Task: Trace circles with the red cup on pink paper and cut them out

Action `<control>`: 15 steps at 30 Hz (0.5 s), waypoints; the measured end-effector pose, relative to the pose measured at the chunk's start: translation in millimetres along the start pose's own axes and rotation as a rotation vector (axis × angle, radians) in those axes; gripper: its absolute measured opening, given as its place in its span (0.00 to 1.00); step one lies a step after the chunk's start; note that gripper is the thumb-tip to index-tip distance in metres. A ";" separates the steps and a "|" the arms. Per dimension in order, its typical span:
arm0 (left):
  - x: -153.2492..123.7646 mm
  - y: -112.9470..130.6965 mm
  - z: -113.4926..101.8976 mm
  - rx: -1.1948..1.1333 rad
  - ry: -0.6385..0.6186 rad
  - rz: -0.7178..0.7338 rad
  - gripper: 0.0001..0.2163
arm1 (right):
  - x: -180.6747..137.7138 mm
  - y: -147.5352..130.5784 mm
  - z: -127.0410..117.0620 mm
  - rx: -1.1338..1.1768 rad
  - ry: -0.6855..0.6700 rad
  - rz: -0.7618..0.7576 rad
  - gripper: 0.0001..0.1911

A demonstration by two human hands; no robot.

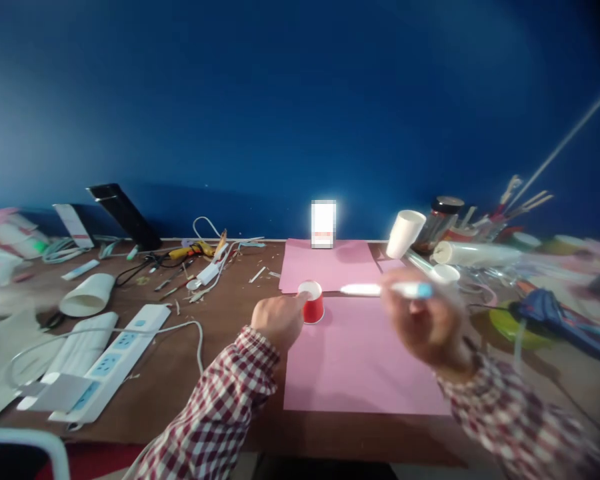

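A small red paper cup (313, 310) with a white inside stands at the left edge of a pink sheet (360, 373). My left hand (280, 320) holds it from the left, a finger or thumb at its rim; the fingers' far side is hidden. To the right, my right hand (420, 313) is closed around a white marker (363, 290) with a blue end. Motion blurs this hand and the marker, which lies nearly level above the pink paper and points left towards the cup.
A lit phone (323, 225) stands at the wall on more pink paper (330, 267). Left are a power strip (113, 360), a tipped white cup (87, 295) and a yellow-handled tool (193, 251). Right are a tilted white cup (405, 233), a dark-lidded jar (443, 217) and blurred clutter.
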State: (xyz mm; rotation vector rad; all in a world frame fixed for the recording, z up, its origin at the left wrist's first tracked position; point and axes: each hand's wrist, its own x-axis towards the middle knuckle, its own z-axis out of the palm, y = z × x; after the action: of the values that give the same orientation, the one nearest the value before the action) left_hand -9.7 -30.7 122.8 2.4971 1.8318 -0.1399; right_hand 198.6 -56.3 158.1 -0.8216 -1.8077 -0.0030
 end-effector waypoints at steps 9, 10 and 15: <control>-7.1 31.5 22.5 -0.019 0.030 -0.145 0.26 | 95.4 47.9 104.3 0.149 -0.496 0.225 0.13; -7.2 33.6 23.6 -0.033 0.019 -0.141 0.26 | 96.6 49.4 119.2 0.116 -0.584 0.200 0.13; -5.2 40.3 32.8 -0.079 0.021 -0.160 0.26 | 87.2 41.2 172.1 0.002 -1.000 0.036 0.12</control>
State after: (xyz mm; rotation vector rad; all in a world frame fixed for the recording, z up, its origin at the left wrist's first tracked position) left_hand 25.6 -50.6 89.9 2.3083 2.0028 -0.0449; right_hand 63.0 86.5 146.0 -0.9307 -2.7123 0.5132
